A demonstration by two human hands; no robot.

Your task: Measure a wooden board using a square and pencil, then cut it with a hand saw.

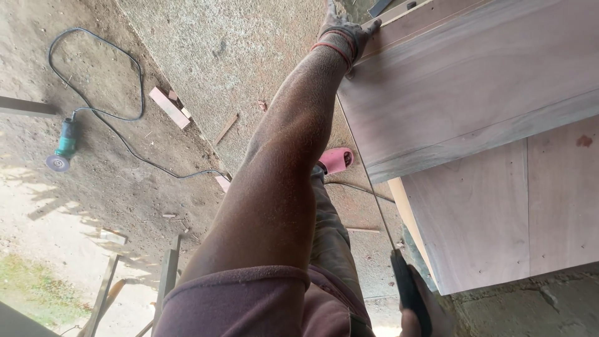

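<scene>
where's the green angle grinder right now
In the head view, the green angle grinder lies on the dirt floor at far left, its black cord looping above it.

Left arm stretched out straight, gloved left hand (344, 32) pressed flat; right hand (419, 315) closed in a grip.

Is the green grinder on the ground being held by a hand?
No, the green grinder lies alone on the dirt floor, far from the gloved left hand pressing on the wooden panel.
</scene>
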